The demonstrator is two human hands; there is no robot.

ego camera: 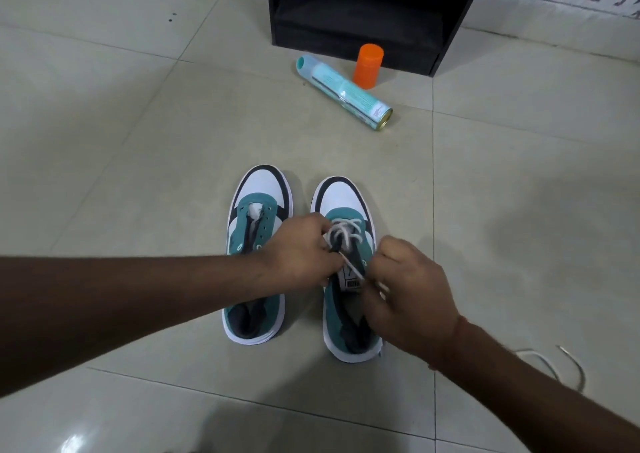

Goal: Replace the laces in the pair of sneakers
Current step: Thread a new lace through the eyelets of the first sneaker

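grip: our right hand (408,290) pinches the white lace (353,267), left hand (301,251) curls on it at the eyelets | where: right sneaker (346,244), part-laced; left sneaker (256,244) bare, just beside | risk: we judge uneven ends, skipped eyelet if tension slips | spare lace (554,366) near right

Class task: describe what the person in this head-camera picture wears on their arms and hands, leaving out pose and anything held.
Both forearms are bare, with no sleeves in view. The left hand wears no glove, ring or watch that shows. The right hand is also ungloved; a thin reddish thread band circles its wrist.
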